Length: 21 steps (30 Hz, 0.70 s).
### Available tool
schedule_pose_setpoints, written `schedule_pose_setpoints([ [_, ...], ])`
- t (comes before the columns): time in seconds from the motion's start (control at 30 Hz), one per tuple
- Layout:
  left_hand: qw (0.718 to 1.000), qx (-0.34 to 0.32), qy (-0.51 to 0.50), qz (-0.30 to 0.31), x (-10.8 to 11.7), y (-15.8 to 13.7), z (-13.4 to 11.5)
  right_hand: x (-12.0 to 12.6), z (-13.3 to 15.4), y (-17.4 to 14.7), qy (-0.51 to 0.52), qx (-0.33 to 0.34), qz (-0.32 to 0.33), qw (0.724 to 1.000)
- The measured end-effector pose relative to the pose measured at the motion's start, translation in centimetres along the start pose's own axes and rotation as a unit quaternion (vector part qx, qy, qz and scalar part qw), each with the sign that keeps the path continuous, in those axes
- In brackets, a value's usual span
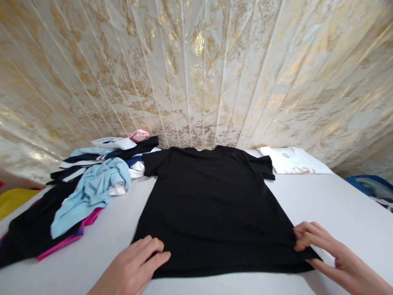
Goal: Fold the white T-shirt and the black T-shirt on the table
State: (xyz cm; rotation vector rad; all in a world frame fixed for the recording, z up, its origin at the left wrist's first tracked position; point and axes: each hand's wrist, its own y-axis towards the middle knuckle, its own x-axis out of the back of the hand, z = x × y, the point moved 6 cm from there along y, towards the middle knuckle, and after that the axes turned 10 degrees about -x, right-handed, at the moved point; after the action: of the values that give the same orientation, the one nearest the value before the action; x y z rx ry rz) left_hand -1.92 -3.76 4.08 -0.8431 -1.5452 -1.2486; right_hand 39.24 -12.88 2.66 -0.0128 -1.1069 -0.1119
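A black short-sleeved T-shirt [211, 205] lies spread out on the white table, with its neck at the far side and its hem towards me. At the lower left corner of the hem, my left hand [138, 262] is closed on the fabric with curled fingers; part of its hold is hidden under the hand. My right hand [328, 250] pinches the lower right corner, fingers on top and thumb beneath the hem. That corner is drawn out slightly to the right.
A loose heap of clothes [92, 188] is piled on the left, pale blue, black, white and pink. A folded white T-shirt [294, 159] lies at the back right. Behind the table [346, 209] hangs a gold-patterned curtain [196, 73]. Something blue [368, 184] shows beyond the right edge.
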Motion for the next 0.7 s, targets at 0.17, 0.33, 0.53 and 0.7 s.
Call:
schedule_pose_setpoints([
  [0.17, 0.999, 0.032, -0.027, -0.022, 0.5, -2.8, 0.6, -0.9, -1.6, -0.9, 0.018, 0.004, -0.004, 1.0],
  [0.33, 0.998, 0.045, -0.046, -0.024, 0.5, -3.7, 1.0, -0.8, -2.3, -1.5, 0.028, -0.004, 0.005, 1.0],
  [0.53, 0.997, 0.042, -0.049, -0.03, 0.8, -3.6, 1.1, -1.3, -2.4, -1.5, 0.013, 0.019, 0.029, 0.999],
  [0.7, 0.992, 0.101, -0.042, -0.062, 1.1, -3.9, 2.0, -0.6, -3.0, -1.5, 0.027, 0.013, -0.032, 0.999],
])
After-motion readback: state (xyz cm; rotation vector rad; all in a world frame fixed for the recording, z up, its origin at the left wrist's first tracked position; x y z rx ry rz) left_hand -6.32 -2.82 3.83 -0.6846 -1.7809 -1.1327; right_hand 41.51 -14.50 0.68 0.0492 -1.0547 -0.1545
